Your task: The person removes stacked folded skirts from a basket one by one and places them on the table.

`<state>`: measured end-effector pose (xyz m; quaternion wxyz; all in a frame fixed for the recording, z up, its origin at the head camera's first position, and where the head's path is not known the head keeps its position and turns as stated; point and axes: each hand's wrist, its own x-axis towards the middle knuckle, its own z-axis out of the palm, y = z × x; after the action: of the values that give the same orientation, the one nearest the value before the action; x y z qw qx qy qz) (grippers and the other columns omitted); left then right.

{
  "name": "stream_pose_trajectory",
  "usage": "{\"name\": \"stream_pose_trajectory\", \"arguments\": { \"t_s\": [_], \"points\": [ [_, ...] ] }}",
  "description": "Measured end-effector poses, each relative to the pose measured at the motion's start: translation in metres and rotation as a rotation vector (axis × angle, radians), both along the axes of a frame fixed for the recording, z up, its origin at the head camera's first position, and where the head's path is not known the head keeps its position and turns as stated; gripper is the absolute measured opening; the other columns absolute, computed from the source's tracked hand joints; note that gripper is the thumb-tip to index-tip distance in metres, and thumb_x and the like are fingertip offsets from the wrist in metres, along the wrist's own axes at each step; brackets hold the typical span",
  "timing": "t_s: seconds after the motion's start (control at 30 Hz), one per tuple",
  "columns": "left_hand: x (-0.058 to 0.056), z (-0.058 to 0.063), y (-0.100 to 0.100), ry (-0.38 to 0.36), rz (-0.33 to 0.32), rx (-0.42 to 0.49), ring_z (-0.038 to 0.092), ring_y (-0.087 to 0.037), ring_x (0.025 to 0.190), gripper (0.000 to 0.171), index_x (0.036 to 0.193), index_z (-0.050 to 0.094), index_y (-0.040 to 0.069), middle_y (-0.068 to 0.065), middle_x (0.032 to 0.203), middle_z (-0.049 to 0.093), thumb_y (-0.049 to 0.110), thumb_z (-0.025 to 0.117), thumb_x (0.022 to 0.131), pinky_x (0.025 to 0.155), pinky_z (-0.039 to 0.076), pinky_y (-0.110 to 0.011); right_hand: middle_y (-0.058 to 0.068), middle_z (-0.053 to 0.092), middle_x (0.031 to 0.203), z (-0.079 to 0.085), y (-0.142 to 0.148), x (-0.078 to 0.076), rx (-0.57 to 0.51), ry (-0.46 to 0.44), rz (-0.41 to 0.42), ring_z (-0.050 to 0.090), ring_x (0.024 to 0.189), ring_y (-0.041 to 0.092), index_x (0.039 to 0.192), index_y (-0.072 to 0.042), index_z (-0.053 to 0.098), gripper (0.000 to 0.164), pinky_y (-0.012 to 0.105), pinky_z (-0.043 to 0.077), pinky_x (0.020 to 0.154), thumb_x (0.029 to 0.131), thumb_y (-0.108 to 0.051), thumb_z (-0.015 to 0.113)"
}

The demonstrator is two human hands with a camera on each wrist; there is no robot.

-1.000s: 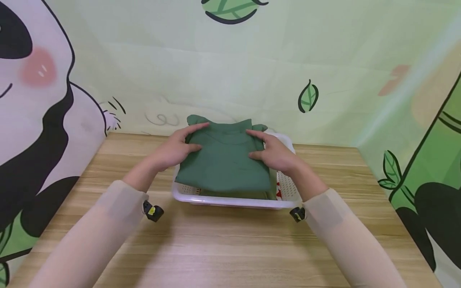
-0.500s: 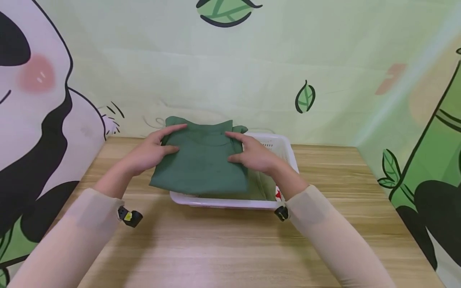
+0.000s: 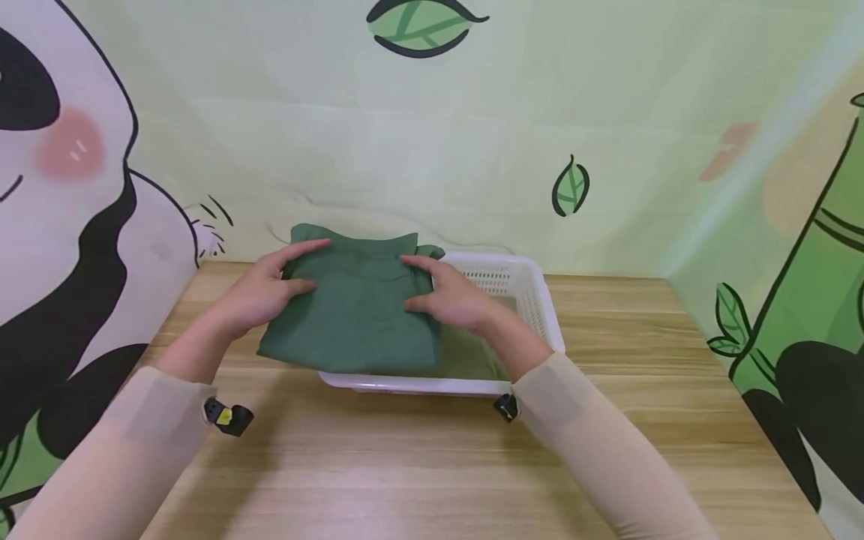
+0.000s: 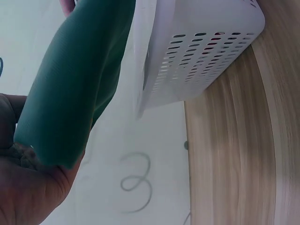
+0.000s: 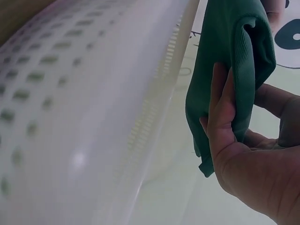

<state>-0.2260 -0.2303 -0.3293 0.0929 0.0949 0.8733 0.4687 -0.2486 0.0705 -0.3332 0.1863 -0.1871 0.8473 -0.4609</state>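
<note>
A folded dark green shirt (image 3: 351, 319) hangs level above the left part of a white plastic basket (image 3: 439, 386), jutting past its left side. My left hand (image 3: 253, 300) grips the shirt's left edge, thumb and a finger on top. At the opposite edge, my right hand (image 3: 455, 300) holds it likewise; in the right wrist view its other fingers (image 5: 220, 112) reach under the folded layers. The left wrist view shows the shirt (image 4: 70, 84) raised clear of the table, beside the basket wall. An olive-green cloth (image 3: 469, 356) lies in the basket, partly hidden by the shirt and right arm.
The basket stands on a wood-grain table (image 3: 378, 465), close to the back wall (image 3: 472, 150), which carries painted leaves and a panda. Bare tabletop shows in front of the basket and to either side. A small black device (image 3: 229, 416) sits at the left wrist.
Both hands have carried the green shirt leftward from over the basket, uncovering more of the olive-green cloth and the basket's right side. The basket has stayed in place.
</note>
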Motion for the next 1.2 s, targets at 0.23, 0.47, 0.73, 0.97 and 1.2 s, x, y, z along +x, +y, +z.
{"name": "stream_pose_trajectory", "arguments": {
  "t_s": [0.23, 0.47, 0.73, 0.97, 1.2],
  "points": [
    [0.009, 0.001, -0.018, 0.011, 0.067, -0.034, 0.013, -0.038, 0.16, 0.064, 0.161, 0.038, 0.035, -0.008, 0.175, 0.011, 0.008, 0.053, 0.104, 0.122, 0.024, -0.069, 0.011, 0.035, 0.167, -0.005, -0.022, 0.002, -0.049, 0.022, -0.014, 0.028, 0.157, 0.027, 0.157, -0.02, 0.046, 0.066, 0.049, 0.029, 0.126, 0.097, -0.01, 0.07],
    [0.019, 0.0, -0.044, 0.045, 0.133, -0.066, 0.024, -0.041, 0.156, 0.061, 0.159, 0.042, 0.032, -0.009, 0.174, 0.017, 0.008, 0.054, 0.104, 0.116, 0.033, -0.069, 0.011, 0.038, 0.166, -0.008, -0.048, 0.008, -0.073, 0.017, 0.01, 0.033, 0.155, 0.027, 0.155, -0.021, 0.048, 0.061, 0.049, 0.034, 0.124, 0.098, -0.014, 0.067],
    [0.023, -0.006, -0.062, 0.058, 0.164, -0.073, 0.027, -0.049, 0.152, 0.062, 0.162, 0.037, 0.029, -0.015, 0.174, 0.013, 0.008, 0.052, 0.106, 0.109, 0.035, -0.076, 0.011, 0.041, 0.164, -0.013, -0.07, 0.012, -0.1, 0.005, 0.017, 0.04, 0.15, 0.025, 0.153, -0.019, 0.051, 0.058, 0.046, 0.04, 0.119, 0.097, -0.013, 0.067],
    [0.022, -0.014, -0.077, 0.022, 0.206, -0.083, 0.025, -0.054, 0.151, 0.062, 0.164, 0.032, 0.03, -0.016, 0.175, 0.005, 0.011, 0.049, 0.107, 0.107, 0.033, -0.08, 0.009, 0.044, 0.162, -0.017, -0.085, 0.015, -0.068, 0.021, 0.06, 0.049, 0.129, 0.021, 0.155, -0.017, 0.049, 0.063, 0.037, 0.043, 0.111, 0.095, -0.014, 0.068],
    [0.023, -0.02, -0.084, 0.036, 0.214, -0.07, 0.019, -0.051, 0.154, 0.062, 0.163, 0.034, 0.025, -0.017, 0.174, 0.008, 0.008, 0.05, 0.106, 0.11, 0.029, -0.078, 0.012, 0.046, 0.161, -0.024, -0.093, 0.012, 0.0, 0.143, 0.146, 0.043, 0.147, 0.019, 0.156, -0.01, 0.046, 0.068, 0.031, 0.041, 0.118, 0.092, -0.013, 0.069]
  ]
}}
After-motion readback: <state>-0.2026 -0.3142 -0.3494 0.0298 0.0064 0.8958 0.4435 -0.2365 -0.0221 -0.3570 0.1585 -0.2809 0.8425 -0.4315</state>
